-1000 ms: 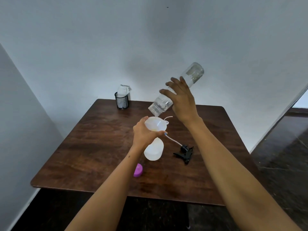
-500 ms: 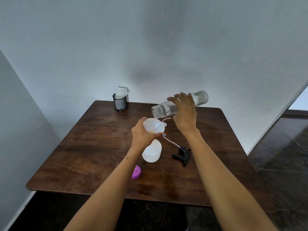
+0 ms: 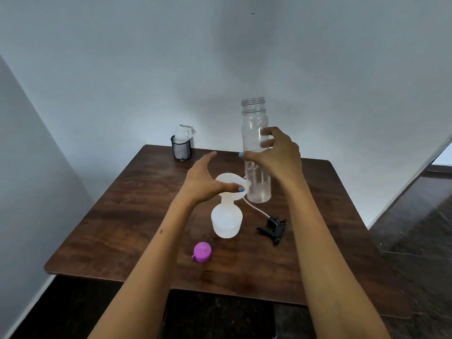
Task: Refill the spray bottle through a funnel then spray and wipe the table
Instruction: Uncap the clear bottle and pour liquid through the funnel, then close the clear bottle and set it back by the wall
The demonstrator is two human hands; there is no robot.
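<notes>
Head view, funnel [image 3: 230,183] beside left fingers [image 3: 238,189]

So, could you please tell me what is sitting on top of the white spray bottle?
A white funnel sits in the spray bottle neck; the left hand covers its near rim, and its spout is hidden.
</notes>
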